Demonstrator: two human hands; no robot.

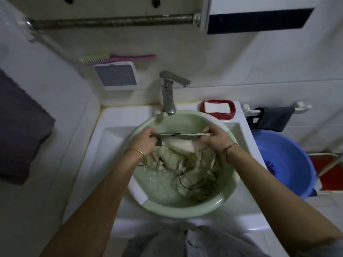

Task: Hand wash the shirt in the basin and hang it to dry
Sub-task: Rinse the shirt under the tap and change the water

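Two hands work a wet, pale shirt (187, 164) over a green basin (167, 210) set in a white sink (111, 140). The left hand (146, 140) and the right hand (216, 138) each have their fingers curled tight round one end of a dark-edged band of the garment, probably the collar or a hem, which is pulled taut and level between them. The rest of the cloth hangs from that band in a crumpled heap that reaches the shallow water in the basin, toward its right side. The tap (168, 93) stands just behind the basin's far rim, with no stream visible at its spout. A white bar of soap (216, 107) lies in a red dish (233, 113) on the sink's right rear corner. By this evidence the task is in its washing stage: the shirt is soaked and one edge is stretched, likely for rubbing or inspection, while rinsing, wringing and hanging are not yet done. A rail (111, 21) on the wall above may serve for drying. No brand, label or legible writing shows anywhere, and a small dark tab at the middle of the band is too blurred to read.
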